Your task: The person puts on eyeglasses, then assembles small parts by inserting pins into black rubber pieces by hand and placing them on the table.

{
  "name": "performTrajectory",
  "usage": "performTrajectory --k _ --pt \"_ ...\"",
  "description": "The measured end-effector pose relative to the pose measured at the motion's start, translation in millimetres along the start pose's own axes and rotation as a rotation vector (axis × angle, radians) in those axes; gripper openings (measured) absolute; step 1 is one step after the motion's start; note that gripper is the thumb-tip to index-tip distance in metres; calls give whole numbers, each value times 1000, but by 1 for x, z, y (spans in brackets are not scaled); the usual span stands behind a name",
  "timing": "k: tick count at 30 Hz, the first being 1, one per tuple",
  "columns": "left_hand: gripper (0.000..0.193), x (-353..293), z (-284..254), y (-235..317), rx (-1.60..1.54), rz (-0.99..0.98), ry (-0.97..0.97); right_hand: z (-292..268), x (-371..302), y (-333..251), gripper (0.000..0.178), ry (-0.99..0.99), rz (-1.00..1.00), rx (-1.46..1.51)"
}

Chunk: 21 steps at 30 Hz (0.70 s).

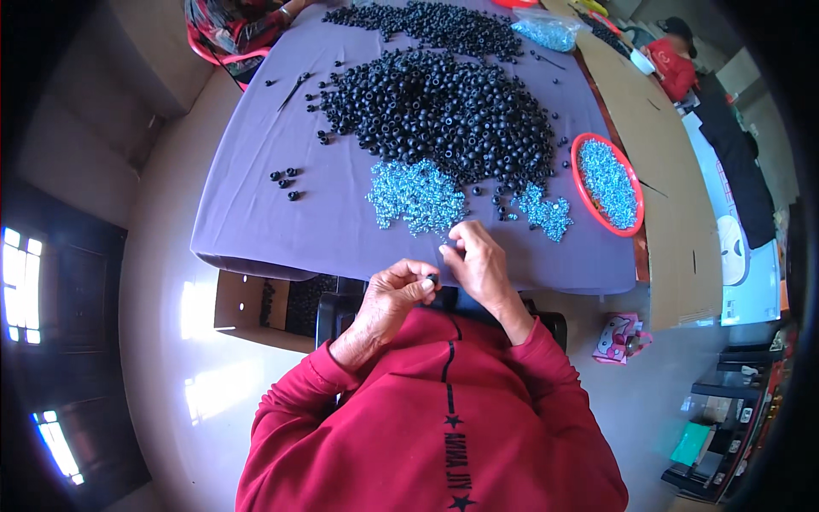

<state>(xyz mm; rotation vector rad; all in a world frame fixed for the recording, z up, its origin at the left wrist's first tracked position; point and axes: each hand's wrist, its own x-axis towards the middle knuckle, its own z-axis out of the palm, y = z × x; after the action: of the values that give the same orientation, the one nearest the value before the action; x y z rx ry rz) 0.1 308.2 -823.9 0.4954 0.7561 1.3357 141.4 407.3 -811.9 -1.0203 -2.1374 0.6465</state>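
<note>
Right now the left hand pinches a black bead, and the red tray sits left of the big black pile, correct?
Wrong side: the head view shows the red tray right of the big black pile. The left hand pinches a black bead.

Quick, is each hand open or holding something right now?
Left hand: closed, pinching a black bead.
Right hand: partly curled near the blue beads; can't tell if it's holding any.

Bead heap (431, 111) on the table (247, 183) behind gem pile (416, 196), basket (579, 177) at right.
</note>
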Motion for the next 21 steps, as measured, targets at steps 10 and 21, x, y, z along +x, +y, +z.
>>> performTrajectory --k 10,21 --pt "14 19 -6 8 -1 142 30 -2 4 2 10 2 -17 156" --pt "13 23 7 11 73 183 8 -32 3 -17 7 -311 517 1134"
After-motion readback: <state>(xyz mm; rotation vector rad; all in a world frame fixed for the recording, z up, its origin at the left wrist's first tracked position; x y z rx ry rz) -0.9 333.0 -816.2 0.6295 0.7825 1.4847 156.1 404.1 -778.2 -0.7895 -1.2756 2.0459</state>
